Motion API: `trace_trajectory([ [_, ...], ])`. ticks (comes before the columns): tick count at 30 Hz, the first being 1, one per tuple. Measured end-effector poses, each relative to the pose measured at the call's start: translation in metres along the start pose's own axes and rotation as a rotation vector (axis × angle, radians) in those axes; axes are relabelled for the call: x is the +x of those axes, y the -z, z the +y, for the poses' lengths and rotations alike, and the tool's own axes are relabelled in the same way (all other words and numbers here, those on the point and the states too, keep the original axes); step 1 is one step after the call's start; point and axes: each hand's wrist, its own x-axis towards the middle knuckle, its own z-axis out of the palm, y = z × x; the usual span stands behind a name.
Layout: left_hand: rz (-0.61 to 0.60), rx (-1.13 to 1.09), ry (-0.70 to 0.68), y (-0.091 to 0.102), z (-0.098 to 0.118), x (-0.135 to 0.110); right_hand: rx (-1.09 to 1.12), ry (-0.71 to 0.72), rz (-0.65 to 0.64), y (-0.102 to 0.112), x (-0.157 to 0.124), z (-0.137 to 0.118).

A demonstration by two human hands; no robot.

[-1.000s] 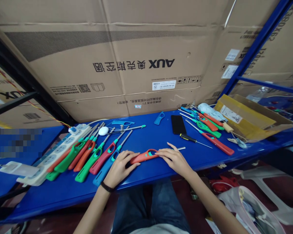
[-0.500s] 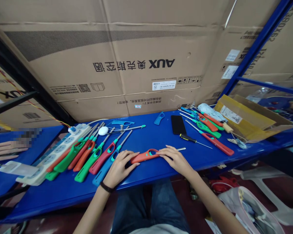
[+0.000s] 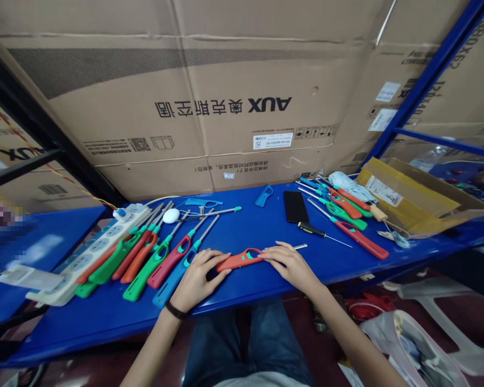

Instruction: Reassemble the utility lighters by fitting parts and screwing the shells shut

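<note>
- Holding an orange lighter point(image 3: 236, 261) between the left hand point(image 3: 199, 271) and the right hand point(image 3: 292, 263), near the front edge of the blue table point(image 3: 262, 228)
- Lying almost parallel to that edge, with the long axis from left to right at a slight slant and the right end farther away
- Pointing the metal tube point(image 3: 302, 246) to the right and a little away, with the butt end to the left and the trigger loop on the far side
- Clamped at the butt end by the left fingers, with the thumb on the near side
- Pinched near the tube end of the handle by the right fingers, mostly close together and hiding part of the tube
- Left of the left hand, a blue lighter point(image 3: 175, 277) and a slanting row of lighters point(image 3: 147, 273) beside a white power strip point(image 3: 94, 249)
- Farther back, a loose blue handle point(image 3: 261, 200), a black phone point(image 3: 295, 207) and a black-and-yellow screwdriver point(image 3: 312, 230)
- Off to the right, a red lighter point(image 3: 361, 239) with its tube pointing left and away
</note>
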Motion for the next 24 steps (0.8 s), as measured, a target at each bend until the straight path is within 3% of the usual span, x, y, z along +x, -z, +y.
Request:
trace_trajectory([
  [11,0.008,0.02,-0.011,0.001,0.0,0.0,-0.069,0.064,0.045,-0.004,-0.001,0.0],
  [19,0.029,0.099,-0.091,-0.003,-0.003,-0.001,-0.15,-0.037,0.03,-0.005,0.0,-0.011],
  [24,0.058,0.166,-0.145,-0.004,0.002,-0.002,-0.139,0.015,0.006,-0.005,0.005,-0.013],
])
